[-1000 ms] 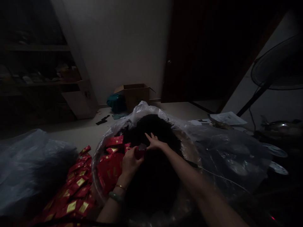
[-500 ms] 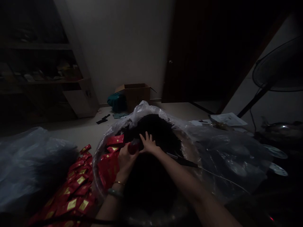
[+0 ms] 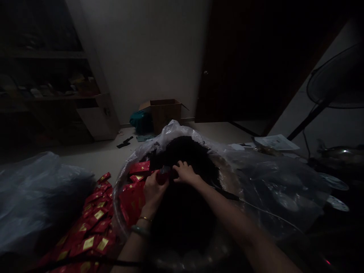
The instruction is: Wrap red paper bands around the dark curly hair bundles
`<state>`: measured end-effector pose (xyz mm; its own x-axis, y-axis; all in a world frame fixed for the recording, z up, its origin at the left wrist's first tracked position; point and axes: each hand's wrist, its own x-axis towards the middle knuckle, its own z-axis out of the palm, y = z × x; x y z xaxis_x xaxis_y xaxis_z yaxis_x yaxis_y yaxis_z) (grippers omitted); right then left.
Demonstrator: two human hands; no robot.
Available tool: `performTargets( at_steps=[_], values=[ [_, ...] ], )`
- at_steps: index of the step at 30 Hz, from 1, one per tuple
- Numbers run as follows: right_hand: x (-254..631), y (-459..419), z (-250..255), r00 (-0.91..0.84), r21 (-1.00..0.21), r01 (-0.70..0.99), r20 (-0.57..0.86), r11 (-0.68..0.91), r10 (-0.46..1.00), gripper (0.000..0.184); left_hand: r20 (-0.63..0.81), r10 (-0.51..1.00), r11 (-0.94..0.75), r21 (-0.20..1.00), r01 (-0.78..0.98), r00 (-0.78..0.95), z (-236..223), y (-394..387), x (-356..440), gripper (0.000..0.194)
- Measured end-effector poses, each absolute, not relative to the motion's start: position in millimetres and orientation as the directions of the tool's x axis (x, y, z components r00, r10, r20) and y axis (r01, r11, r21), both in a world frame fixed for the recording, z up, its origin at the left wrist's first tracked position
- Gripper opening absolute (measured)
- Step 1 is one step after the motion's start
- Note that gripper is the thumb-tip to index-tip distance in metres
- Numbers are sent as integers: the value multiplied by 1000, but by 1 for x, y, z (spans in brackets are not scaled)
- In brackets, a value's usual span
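Red packet in left hand

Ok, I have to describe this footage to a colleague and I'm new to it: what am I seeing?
There is no machine: these are a person's bare hands, filmed by one camera worn on the head, looking forward and down. The room is dim. The left hand holds a small red pouch. The right hand is close beside it, over dark loose material; I can't tell whether it holds anything. Clear plastic sheeting surrounds that material, with red packets inside at the left. Another pile of packets lies outside, farther left. Beyond, an open cardboard box stands by the wall.
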<state>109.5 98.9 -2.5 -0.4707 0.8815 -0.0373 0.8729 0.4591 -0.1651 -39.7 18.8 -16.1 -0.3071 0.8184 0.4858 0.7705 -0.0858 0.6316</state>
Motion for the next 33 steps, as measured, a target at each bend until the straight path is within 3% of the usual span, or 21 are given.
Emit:
performTargets(
  at_steps=[9,13,15,18,20,26,33],
  values=[
    [162,104,-3,-369,-322,879,8,352,929,35,514,824,-137,589,796,-239,-20,18,-37,37],
    [170,102,-7,-387,-417,844,-39,337,921,63,520,822,-140,578,804,-231,-22,19,-35,36],
    [172,100,-8,-404,-479,811,-47,334,913,66,516,827,-138,573,808,-225,-23,19,-34,36],
    [173,100,-6,-392,-522,782,15,341,920,40,515,833,-149,559,816,-201,-24,19,-31,37],
    [174,100,-1,-375,-532,775,46,340,926,32,527,828,-159,549,821,-193,-25,18,-30,37],
    [171,97,37,-302,-725,560,273,402,913,26,528,831,-177,549,817,-175,-24,17,-27,37],
    [133,71,66,-377,-693,440,435,572,818,24,502,847,-167,563,810,-174,-24,17,-26,38]
  ],
)
